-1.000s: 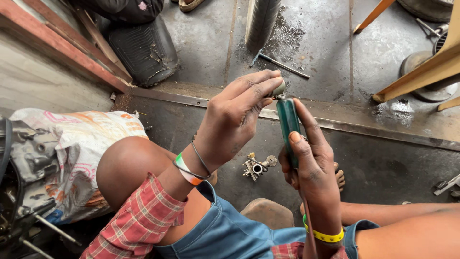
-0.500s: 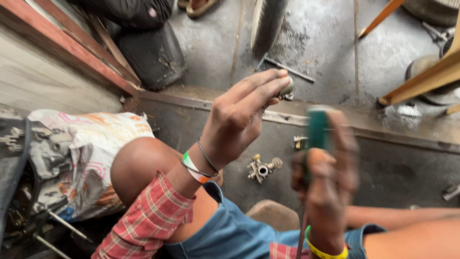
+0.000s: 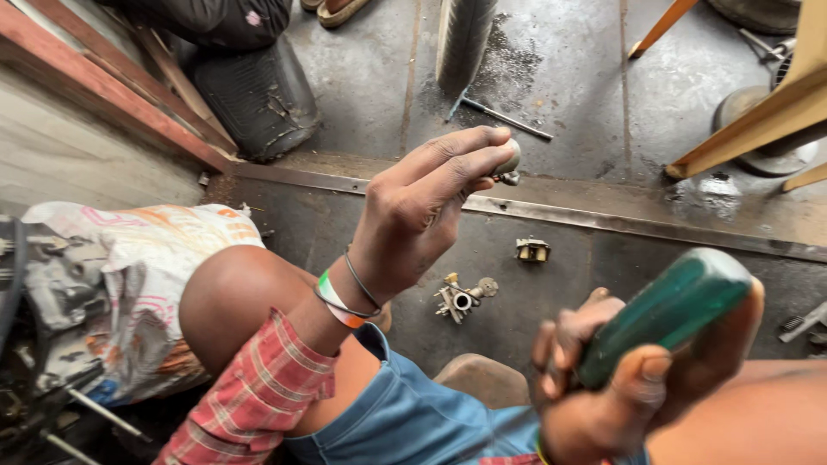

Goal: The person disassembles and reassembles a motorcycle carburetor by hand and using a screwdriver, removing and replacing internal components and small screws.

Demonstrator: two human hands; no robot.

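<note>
Now, the left hand [image 3: 413, 215] is raised over the dark floor [image 3: 362, 232], fingertips pinched together on a small rounded metal part [image 3: 508, 161], holding it out just above the metal strip [image 3: 603, 220] that runs across the floor. The right hand [image 3: 620, 387] is down near the bottom right corner of view, fist clamped around the green handle [image 3: 663, 314] of a tool whose working end is hidden behind the hand. The two hands are well apart.

To do this well, I'd say the pinch on that little part wants to stay firm and steady, with the tool brought up square to it so the tip doesn't slip off something so small.

Against half a second ago: the tool stood upright then, green handle pointing up, blurred in motion; now it is tilted, handle leaning toward the right, and it sits lower and closer to the camera. The left hand has barely shifted, same pinch, same height.

On the floor below the left wrist lies a small brass and steel carburettor-like assembly [image 3: 461, 297], and a smaller metal piece [image 3: 532, 250] rests nearer the strip. A printed sack [image 3: 129, 258] sits at the left edge, and a thin rod [image 3: 508, 119] lies on the concrete beyond.
</note>
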